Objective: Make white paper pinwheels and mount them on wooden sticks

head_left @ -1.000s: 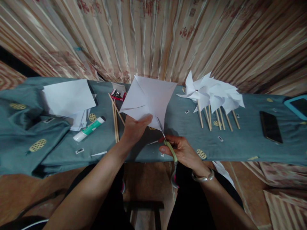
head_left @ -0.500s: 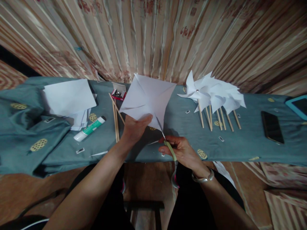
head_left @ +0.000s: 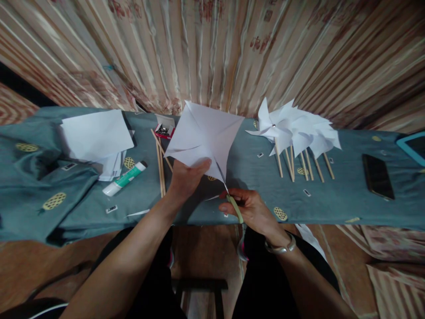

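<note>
Green-handled scissors (head_left: 235, 208), one pair, fill right grip (head_left: 251, 207); left grip (head_left: 187, 179) clamps one sheet (head_left: 212, 130).

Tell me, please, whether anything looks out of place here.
A paper sliver lies loose near the front edge of the cloth, like a stray offcut; one stick slants across the others, not parallel.

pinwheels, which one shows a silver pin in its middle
The leftmost pinwheel: its silver pin is visible, while the others, overlapping to its right, show none.
</note>
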`<state>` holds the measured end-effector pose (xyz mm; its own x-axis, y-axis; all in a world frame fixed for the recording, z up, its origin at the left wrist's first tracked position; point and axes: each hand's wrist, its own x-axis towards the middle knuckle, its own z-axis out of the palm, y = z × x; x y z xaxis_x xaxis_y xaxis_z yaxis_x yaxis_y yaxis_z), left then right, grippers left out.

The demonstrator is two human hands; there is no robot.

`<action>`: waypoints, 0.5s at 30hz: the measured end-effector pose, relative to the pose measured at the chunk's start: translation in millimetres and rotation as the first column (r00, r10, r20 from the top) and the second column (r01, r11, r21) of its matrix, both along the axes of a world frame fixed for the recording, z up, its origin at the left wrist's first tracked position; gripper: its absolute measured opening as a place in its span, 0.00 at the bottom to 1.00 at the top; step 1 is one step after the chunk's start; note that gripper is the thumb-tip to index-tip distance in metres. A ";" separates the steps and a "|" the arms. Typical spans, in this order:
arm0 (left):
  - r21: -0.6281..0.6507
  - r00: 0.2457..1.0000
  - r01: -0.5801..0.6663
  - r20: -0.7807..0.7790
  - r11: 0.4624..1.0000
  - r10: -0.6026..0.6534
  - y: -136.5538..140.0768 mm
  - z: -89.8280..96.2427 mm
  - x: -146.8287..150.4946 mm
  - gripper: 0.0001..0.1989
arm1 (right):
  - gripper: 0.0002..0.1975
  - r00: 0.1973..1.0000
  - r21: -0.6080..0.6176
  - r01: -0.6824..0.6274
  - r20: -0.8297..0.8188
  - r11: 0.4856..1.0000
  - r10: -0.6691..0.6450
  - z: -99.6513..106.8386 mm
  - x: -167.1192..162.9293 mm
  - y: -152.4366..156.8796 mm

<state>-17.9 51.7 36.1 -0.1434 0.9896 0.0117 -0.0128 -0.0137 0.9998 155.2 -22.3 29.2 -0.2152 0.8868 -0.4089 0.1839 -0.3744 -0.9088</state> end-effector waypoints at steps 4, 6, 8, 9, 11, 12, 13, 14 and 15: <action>-0.023 0.997 0.038 0.072 0.999 -0.036 -1.2 -4.4 1.7 0.14 | 0.24 0.999 0.054 -0.032 0.043 0.998 0.029 0.8 1.8 0.7; -0.011 0.995 0.055 0.084 0.998 -0.054 -2.7 -4.7 3.4 0.14 | 0.24 0.998 0.066 -0.037 0.052 0.997 0.033 1.5 2.6 0.9; 0.002 0.995 0.065 0.072 0.998 -0.064 -4.3 -3.9 5.0 0.14 | 0.24 0.998 0.069 -0.034 0.053 0.997 0.030 2.1 3.0 0.7; 0.006 0.995 0.065 0.075 0.998 -0.065 -4.9 -3.4 5.7 0.13 | 0.24 0.998 0.069 -0.035 0.051 0.997 0.031 2.4 3.1 0.5; 0.010 0.993 0.077 0.084 0.997 -0.077 -5.5 -2.6 6.8 0.13 | 0.22 0.999 0.072 -0.034 0.041 0.997 0.031 2.8 3.4 0.1; 0.017 0.993 0.076 0.090 0.997 -0.077 -5.6 -2.5 7.1 0.13 | 0.22 0.999 0.074 -0.034 0.036 0.997 0.032 3.0 3.5 -0.1; 0.024 0.993 0.074 0.095 0.997 -0.076 -5.6 -2.5 7.3 0.13 | 0.22 0.999 0.077 -0.036 0.033 0.996 0.034 3.3 3.6 -0.2; 0.028 0.992 0.073 0.098 0.997 -0.075 -5.6 -2.5 7.4 0.13 | 0.21 0.999 0.081 -0.039 0.035 0.996 0.036 3.6 3.7 -0.2; 0.030 0.992 0.071 0.099 0.997 -0.074 -5.6 -2.6 7.3 0.13 | 0.21 0.998 0.087 -0.040 0.041 0.995 0.037 4.1 3.7 -0.1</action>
<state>-10.5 46.1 33.5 -0.0728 0.9970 0.0270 -0.1143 -0.0353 0.9928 158.9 -22.4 33.3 -0.2353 0.9110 -0.3388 0.2334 -0.2855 -0.9295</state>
